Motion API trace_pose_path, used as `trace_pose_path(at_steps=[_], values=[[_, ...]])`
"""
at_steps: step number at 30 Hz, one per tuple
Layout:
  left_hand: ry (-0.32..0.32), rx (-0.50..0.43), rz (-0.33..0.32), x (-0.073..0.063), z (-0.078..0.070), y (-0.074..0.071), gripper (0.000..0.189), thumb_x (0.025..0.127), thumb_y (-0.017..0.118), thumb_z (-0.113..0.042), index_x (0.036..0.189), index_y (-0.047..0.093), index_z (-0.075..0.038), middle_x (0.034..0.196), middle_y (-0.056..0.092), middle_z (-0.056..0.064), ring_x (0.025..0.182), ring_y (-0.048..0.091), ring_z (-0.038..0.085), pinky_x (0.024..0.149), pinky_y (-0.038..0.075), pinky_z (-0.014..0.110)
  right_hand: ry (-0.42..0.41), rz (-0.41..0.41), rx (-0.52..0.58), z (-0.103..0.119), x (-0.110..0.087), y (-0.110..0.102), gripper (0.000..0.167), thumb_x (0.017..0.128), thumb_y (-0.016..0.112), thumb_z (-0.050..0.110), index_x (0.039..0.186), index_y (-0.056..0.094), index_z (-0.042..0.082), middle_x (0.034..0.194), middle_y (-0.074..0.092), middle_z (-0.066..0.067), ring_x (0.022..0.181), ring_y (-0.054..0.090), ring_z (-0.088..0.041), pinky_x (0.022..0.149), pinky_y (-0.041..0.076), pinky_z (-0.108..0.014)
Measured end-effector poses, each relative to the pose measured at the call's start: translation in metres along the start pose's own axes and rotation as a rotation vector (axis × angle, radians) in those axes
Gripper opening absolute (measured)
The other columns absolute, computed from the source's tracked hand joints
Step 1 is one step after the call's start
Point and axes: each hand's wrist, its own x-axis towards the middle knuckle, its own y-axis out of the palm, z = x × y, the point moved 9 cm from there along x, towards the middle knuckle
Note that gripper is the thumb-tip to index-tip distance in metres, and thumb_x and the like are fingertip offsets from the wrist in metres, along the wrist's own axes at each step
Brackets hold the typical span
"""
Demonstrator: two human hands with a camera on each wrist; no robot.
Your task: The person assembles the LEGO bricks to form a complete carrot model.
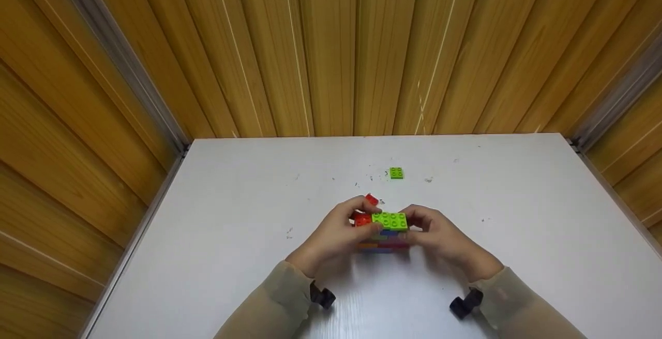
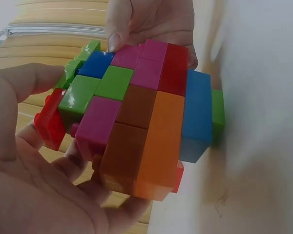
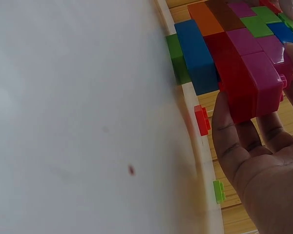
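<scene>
Between both hands stands a structure of toy building bricks (image 2: 136, 107) in several colours, stacked in layers. A studded light green brick (image 1: 390, 220) forms its top, with a red brick (image 1: 363, 219) beside it on the left. My left hand (image 1: 331, 235) grips the left side, its thumb and forefinger at the green and red bricks. From the right, my right hand (image 1: 447, 235) holds the other side; the right wrist view shows its thumb at the blue brick (image 3: 283, 33) and its fingers behind the red and magenta bricks. At the bottom sit a blue brick (image 2: 196, 112) and a green brick (image 2: 218, 114).
A loose red brick (image 1: 371, 199) lies on the white table (image 1: 248, 189) just beyond the left hand's fingers. Farther back is a small light green brick (image 1: 396, 173). Wood-patterned panels (image 1: 331, 49) rise behind the table and at both sides.
</scene>
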Motion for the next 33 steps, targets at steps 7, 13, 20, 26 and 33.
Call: trace_pose_path(at_steps=[7, 13, 20, 26, 33], values=[[-0.002, 0.002, 0.004, 0.0014, 0.0006, 0.0004, 0.020, 0.102, 0.082, -0.032, 0.119, 0.073, -0.028, 0.132, 0.071, -0.001, 0.117, 0.065, 0.021, 0.099, 0.061, 0.035, -0.007, 0.005, 0.006, -0.0021, 0.0003, -0.0005, 0.023, 0.105, 0.074, 0.006, 0.127, 0.072, -0.001, 0.122, 0.079, 0.010, 0.119, 0.070, -0.012, 0.107, 0.052, -0.026], [-0.006, -0.007, 0.004, 0.0008, 0.0010, 0.0007, 0.020, 0.102, 0.083, -0.031, 0.118, 0.072, -0.028, 0.133, 0.070, -0.002, 0.116, 0.065, 0.021, 0.097, 0.061, 0.033, -0.022, 0.011, 0.011, -0.0012, 0.0012, -0.0009, 0.023, 0.104, 0.072, 0.003, 0.126, 0.072, -0.002, 0.121, 0.078, 0.009, 0.118, 0.070, -0.012, 0.106, 0.051, -0.024], [-0.038, -0.002, 0.002, 0.0020, 0.0051, 0.0025, 0.020, 0.102, 0.084, -0.032, 0.119, 0.073, -0.029, 0.136, 0.070, -0.002, 0.120, 0.064, 0.023, 0.102, 0.062, 0.037, -0.018, 0.012, 0.003, -0.0015, 0.0003, -0.0017, 0.023, 0.105, 0.073, 0.005, 0.127, 0.073, 0.000, 0.123, 0.079, 0.008, 0.119, 0.070, -0.012, 0.107, 0.052, -0.024], [-0.019, -0.013, 0.016, 0.0027, 0.0025, 0.0035, 0.020, 0.103, 0.083, -0.030, 0.120, 0.074, -0.027, 0.137, 0.070, -0.002, 0.117, 0.066, 0.022, 0.098, 0.061, 0.035, -0.013, 0.009, -0.015, -0.0004, 0.0003, -0.0020, 0.022, 0.105, 0.074, 0.007, 0.127, 0.073, 0.003, 0.124, 0.079, 0.008, 0.120, 0.071, -0.012, 0.107, 0.052, -0.023], [-0.008, 0.011, 0.039, 0.0025, 0.0018, 0.0030, 0.019, 0.104, 0.082, -0.030, 0.119, 0.072, -0.027, 0.136, 0.071, -0.002, 0.118, 0.065, 0.021, 0.102, 0.061, 0.036, -0.006, 0.009, -0.030, -0.0015, 0.0001, -0.0020, 0.022, 0.105, 0.074, 0.008, 0.126, 0.073, 0.005, 0.123, 0.079, 0.007, 0.119, 0.070, -0.012, 0.107, 0.052, -0.023]])
